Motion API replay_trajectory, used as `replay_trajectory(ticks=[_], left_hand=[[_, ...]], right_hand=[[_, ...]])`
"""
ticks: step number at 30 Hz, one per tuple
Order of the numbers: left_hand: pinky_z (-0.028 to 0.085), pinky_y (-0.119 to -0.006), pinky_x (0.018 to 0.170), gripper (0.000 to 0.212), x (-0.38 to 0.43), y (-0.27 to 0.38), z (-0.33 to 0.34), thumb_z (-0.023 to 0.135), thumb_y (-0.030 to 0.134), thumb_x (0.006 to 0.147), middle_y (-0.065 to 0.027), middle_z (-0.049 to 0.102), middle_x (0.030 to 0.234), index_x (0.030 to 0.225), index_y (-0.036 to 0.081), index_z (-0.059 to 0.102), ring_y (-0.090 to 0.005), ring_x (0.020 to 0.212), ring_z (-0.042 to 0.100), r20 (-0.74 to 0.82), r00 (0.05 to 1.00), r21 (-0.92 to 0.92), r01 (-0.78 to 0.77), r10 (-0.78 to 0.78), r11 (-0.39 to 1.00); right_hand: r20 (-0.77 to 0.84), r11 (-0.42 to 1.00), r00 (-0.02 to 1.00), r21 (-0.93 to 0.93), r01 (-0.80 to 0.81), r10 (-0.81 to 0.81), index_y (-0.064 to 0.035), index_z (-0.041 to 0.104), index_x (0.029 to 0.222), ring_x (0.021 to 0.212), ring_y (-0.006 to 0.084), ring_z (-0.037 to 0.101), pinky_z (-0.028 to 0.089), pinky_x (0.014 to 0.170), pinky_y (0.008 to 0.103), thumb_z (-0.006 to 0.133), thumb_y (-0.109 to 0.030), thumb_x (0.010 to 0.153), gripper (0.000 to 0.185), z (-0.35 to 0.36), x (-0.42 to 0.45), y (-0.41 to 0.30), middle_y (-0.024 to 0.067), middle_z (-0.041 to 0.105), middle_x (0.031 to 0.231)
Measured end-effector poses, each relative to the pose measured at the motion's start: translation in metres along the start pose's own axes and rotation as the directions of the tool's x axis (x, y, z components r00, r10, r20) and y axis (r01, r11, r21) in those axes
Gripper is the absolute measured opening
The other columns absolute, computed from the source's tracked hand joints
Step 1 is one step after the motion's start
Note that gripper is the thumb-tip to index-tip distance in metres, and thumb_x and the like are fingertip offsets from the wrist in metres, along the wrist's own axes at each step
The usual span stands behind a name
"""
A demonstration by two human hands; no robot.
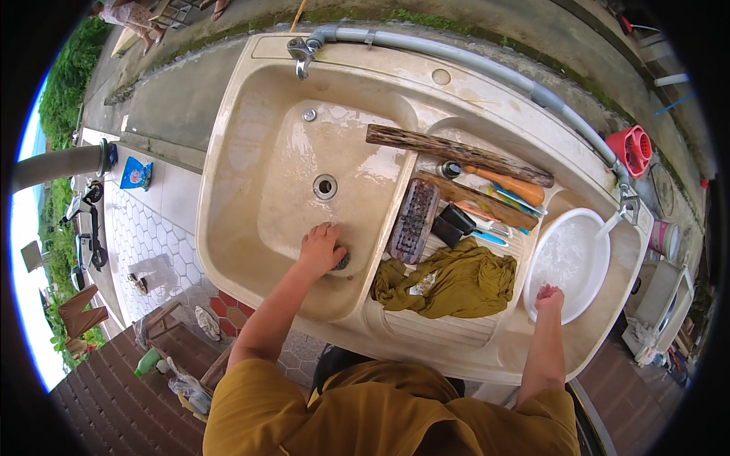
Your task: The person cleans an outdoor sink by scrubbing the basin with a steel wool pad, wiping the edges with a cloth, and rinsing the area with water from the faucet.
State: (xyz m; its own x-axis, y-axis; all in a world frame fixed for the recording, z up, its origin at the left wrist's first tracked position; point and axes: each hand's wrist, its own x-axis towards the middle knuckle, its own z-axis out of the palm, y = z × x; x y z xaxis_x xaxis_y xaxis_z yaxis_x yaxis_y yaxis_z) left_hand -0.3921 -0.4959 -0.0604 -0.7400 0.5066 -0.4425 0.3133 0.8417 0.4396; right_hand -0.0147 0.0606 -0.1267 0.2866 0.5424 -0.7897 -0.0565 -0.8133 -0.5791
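My left hand point(323, 248) reaches into the large beige sink basin point(234, 228), its fingers over a dark scouring pad point(342, 260) on the basin floor near the drain point(325, 187). At the right, my right hand point(548, 297) is at the near edge of a white plastic basin point(603, 268); its fingertips are over or in the water, and whether it holds anything is unclear. Water runs from the right faucet point(629, 205) into this basin. Between my hands lie an olive cloth point(456, 279), a dark worn brush or block point(414, 221) and a black plastic container point(452, 226).
A weathered wooden board point(456, 154) spans the divider, beside an orange-handled tool point(510, 188) and a second board point(485, 202). The left faucet point(300, 56) and a grey pipe point(445, 45) line the far rim. A red bucket point(627, 151) stands beyond. A person point(134, 20) is far off.
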Motion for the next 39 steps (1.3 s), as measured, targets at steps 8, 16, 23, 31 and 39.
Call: replay_trajectory(ticks=[8, 16, 23, 31, 39], left_hand=[[0.041, -0.047, 0.089, 0.065, -0.027, -0.061, 0.035, 0.068, 0.02, 0.072, -0.0134, 0.045, 0.125, 0.13, 0.017, 0.04, -0.0303, 0.117, 0.043, 0.247, 0.951, 0.478, -0.289, 0.189, 0.83], [0.04, -0.042, 0.092, 0.043, 0.103, 0.061, -0.117, 0.061, 0.013, 0.078, -0.018, 0.049, 0.115, 0.12, 0.006, 0.049, -0.0357, 0.111, 0.046, -0.698, 0.712, -0.177, -0.274, 0.076, 0.945], [0.051, -0.044, 0.075, 0.033, 0.198, 0.134, -0.152, 0.062, 0.022, 0.079, -0.0111, 0.054, 0.113, 0.112, 0.019, 0.059, -0.03, 0.097, 0.056, -0.538, 0.764, 0.259, -0.251, 0.355, 0.933], [0.052, -0.044, 0.063, 0.022, 0.207, 0.115, -0.162, 0.055, 0.013, 0.078, -0.0079, 0.054, 0.104, 0.1, 0.008, 0.058, -0.0305, 0.085, 0.059, -0.749, 0.662, 0.149, 0.14, 0.019, 0.979], [0.053, -0.042, 0.062, 0.018, 0.194, 0.109, -0.168, 0.054, 0.014, 0.079, -0.0095, 0.052, 0.1, 0.095, 0.006, 0.057, -0.0299, 0.083, 0.059, -0.596, 0.743, 0.338, -0.11, 0.304, 0.934]], right_hand=[[0.849, 0.99, 0.514, -0.067, -0.126, 0.123, 0.0008, 0.061, 0.096, 0.089, 0.0234, 0.065, 0.054, 0.082, 0.0354, 0.046, -0.011, 0.085, 0.022, 0.145, -0.247, 0.003, 0.0109, 0.066, 0.094], [0.983, 0.69, 0.183, -0.144, 0.709, 0.017, 0.0038, 0.053, 0.117, 0.099, 0.0182, 0.058, 0.045, 0.09, 0.0295, 0.057, -0.014, 0.089, 0.034, 0.296, -0.441, 0.102, 0.013, 0.061, 0.106], [0.991, 0.442, 0.014, 0.047, 0.896, -0.135, 0.0017, 0.059, 0.107, 0.088, 0.0118, 0.058, 0.045, 0.082, 0.0246, 0.057, -0.01, 0.088, 0.023, 0.356, -0.441, 0.095, 0.0067, 0.063, 0.099], [0.839, -0.745, -0.392, -0.022, 0.666, -0.376, -0.0078, 0.056, 0.118, 0.111, 0.0324, 0.049, 0.037, 0.097, 0.0424, 0.055, -0.031, 0.087, 0.039, 0.393, -0.302, 0.01, 0.0123, 0.054, 0.12], [0.802, -0.803, -0.462, -0.038, 0.595, -0.38, -0.0166, 0.041, 0.134, 0.126, 0.027, 0.037, 0.016, 0.108, 0.0488, 0.05, -0.04, 0.09, 0.051, 0.386, -0.269, 0.004, 0.0097, 0.044, 0.132]])
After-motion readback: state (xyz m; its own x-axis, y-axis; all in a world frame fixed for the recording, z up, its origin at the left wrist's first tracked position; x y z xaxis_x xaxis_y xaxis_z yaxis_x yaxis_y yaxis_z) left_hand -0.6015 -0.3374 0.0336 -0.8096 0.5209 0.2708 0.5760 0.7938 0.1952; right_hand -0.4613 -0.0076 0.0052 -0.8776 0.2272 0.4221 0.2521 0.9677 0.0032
